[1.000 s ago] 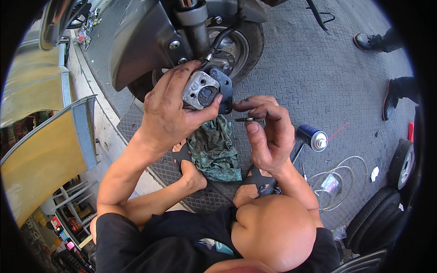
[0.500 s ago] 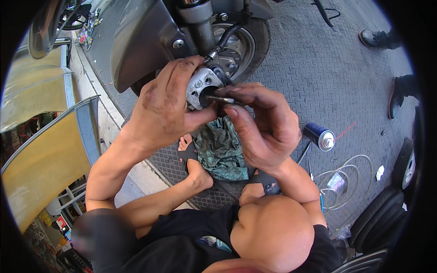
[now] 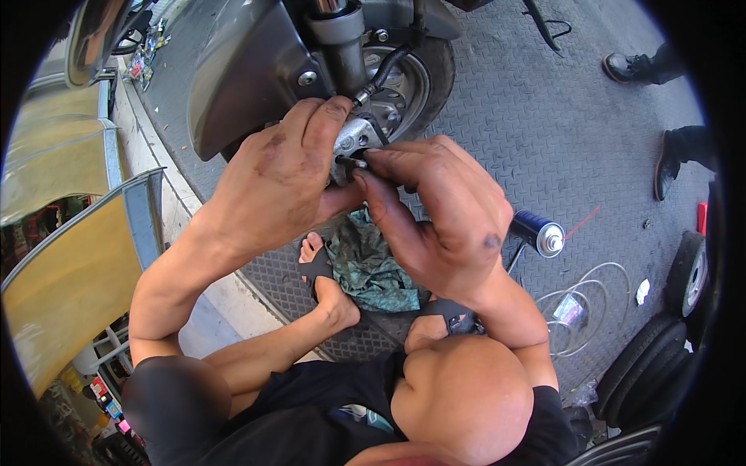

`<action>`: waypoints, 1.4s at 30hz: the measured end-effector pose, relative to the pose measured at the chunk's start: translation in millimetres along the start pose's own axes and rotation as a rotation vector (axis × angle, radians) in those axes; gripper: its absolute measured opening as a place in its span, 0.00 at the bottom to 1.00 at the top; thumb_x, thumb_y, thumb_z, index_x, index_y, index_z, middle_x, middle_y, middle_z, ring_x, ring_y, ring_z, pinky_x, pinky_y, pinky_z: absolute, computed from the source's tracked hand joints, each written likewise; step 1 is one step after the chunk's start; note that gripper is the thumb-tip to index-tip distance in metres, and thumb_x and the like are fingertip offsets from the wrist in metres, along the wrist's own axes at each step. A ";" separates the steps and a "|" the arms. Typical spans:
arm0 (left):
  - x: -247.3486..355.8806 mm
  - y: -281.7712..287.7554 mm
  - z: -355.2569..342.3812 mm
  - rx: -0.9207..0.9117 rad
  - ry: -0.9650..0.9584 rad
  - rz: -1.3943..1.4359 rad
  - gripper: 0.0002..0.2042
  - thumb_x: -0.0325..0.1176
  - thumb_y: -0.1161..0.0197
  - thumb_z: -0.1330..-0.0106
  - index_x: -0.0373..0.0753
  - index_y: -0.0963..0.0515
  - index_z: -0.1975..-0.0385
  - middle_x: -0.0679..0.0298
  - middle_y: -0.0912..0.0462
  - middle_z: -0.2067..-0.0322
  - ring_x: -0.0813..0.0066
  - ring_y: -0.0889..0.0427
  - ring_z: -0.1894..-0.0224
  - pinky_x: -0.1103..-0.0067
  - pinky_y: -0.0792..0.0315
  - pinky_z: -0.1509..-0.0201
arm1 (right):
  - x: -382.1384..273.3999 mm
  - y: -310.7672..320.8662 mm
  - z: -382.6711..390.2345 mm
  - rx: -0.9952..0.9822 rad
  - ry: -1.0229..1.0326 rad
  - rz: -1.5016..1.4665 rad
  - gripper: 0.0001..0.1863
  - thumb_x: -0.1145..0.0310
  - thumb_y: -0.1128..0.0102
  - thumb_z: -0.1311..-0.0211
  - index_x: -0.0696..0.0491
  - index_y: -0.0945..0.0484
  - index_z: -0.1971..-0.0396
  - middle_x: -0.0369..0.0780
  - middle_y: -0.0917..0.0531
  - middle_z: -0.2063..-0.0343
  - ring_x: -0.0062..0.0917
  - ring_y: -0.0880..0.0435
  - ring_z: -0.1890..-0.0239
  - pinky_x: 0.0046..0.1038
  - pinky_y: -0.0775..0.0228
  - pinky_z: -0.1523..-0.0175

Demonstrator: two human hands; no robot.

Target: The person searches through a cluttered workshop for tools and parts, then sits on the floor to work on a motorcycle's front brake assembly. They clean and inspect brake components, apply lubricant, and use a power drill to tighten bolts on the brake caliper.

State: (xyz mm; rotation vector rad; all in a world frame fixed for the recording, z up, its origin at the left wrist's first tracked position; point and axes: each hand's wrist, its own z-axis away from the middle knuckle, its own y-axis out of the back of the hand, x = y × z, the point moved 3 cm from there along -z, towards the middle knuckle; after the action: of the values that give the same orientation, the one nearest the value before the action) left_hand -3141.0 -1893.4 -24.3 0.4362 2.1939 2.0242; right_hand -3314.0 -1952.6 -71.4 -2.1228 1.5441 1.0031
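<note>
My left hand (image 3: 276, 182) grips a silver brake caliper (image 3: 348, 140), which hangs on a black hose (image 3: 385, 68) in front of a motor scooter's front wheel (image 3: 420, 89). My right hand (image 3: 435, 210) pinches a thin metal pin (image 3: 355, 161) against the caliper's dark opening; my fingers hide part of both. Behind them are the grey front fender (image 3: 233, 101) and the fork (image 3: 338, 39). A crumpled greenish rag (image 3: 369, 276) lies below, between my sandalled feet.
A spray can (image 3: 536, 233) with red straw, clear coiled tubing (image 3: 598, 272) and stacked tyres (image 3: 637, 373) sit to the right. Another person's shoes (image 3: 625, 68) show at upper right. Yellow translucent panels (image 3: 66, 295), a pale ledge (image 3: 179, 202) and shelves of items are at left.
My right hand has moved up and left, bringing the thin pin to the caliper. My left hand and the caliper have shifted slightly, and my fingers now cover more of the caliper.
</note>
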 end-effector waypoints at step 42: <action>6.9 -29.2 2.2 -0.199 0.115 0.000 0.27 0.25 0.34 0.33 0.30 0.26 0.33 0.44 0.21 0.33 0.41 0.20 0.33 0.60 0.26 0.30 | -15.1 -7.6 17.4 -0.308 -0.500 0.203 0.08 0.72 0.36 0.55 0.62 0.14 0.80 0.53 0.16 0.82 0.50 0.12 0.77 0.44 0.18 0.70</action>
State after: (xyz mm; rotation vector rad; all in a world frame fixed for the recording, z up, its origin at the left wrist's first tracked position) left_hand -3150.6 -1891.1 -52.7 0.3037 2.0235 2.2912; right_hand -3315.5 -1928.4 -74.0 -1.7128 1.4329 1.7800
